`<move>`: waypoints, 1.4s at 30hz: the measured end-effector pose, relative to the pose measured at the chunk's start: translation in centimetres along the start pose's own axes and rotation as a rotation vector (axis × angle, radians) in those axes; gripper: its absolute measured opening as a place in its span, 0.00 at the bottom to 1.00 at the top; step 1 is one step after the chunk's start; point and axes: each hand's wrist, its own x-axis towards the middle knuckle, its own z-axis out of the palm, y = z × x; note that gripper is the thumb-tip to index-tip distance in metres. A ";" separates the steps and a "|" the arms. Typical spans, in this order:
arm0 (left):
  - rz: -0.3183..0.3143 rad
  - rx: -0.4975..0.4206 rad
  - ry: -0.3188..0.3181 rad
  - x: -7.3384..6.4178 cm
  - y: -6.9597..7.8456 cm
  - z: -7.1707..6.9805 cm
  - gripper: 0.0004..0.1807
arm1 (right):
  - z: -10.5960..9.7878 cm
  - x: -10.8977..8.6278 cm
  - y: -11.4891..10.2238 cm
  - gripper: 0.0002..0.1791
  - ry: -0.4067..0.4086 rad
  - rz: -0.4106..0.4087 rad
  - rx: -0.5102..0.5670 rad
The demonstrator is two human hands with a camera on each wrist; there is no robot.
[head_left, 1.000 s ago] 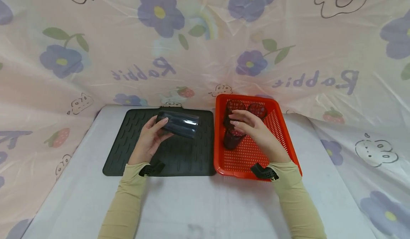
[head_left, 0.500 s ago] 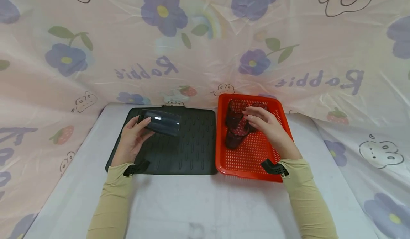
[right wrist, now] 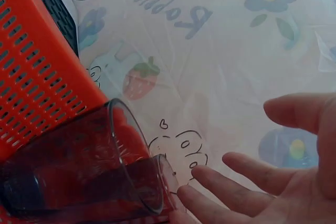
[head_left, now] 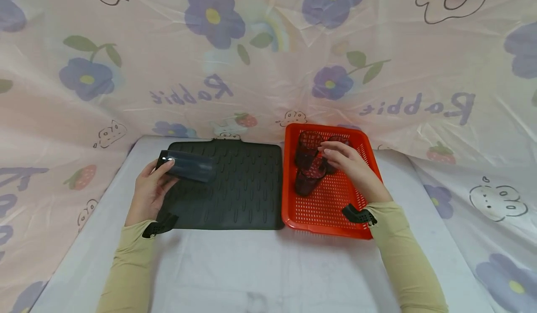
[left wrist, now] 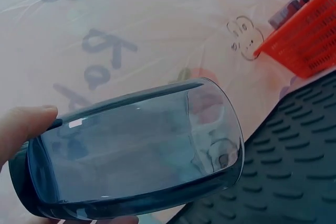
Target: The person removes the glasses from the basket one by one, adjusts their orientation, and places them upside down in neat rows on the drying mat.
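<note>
A dark blue-tinted drinking glass [head_left: 190,166] lies on its side in the air over the left part of a black ridged mat [head_left: 235,206]. My left hand [head_left: 148,192] grips it by the thick base, thumb on top and fingers beneath; its open rim points right. In the left wrist view the glass [left wrist: 126,145] looks see-through. Over an orange-red plastic basket [head_left: 289,210], my right hand [head_left: 352,166] hovers with fingers spread and nothing in them. Several tinted glasses, including a near one [head_left: 308,182], lie in the basket below it, partly hidden by the hand.
The basket stands against the mat's right edge on a white-covered table [head_left: 235,271]. Behind them hangs a printed curtain [head_left: 268,80] with flowers and rabbits, which also closes off both sides.
My left hand has carried the glass leftward, from the mat's middle to its left side. My right hand has shifted slightly right over the basket and stays free.
</note>
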 end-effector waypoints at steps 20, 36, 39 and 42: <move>0.060 0.099 0.162 0.3 1.2 -2.6 0.41 | -0.1 1.1 0.9 0.30 -0.052 0.048 0.041; 0.095 0.147 0.310 1.6 1.1 -4.2 0.46 | 0.0 1.2 1.8 0.30 -0.074 0.060 -0.021; 0.112 0.128 0.305 1.7 1.1 -4.3 0.44 | 0.0 1.3 1.8 0.30 -0.073 0.073 -0.021; 0.133 0.116 0.301 1.9 1.1 -4.2 0.43 | 0.0 1.3 1.8 0.30 -0.072 0.080 -0.019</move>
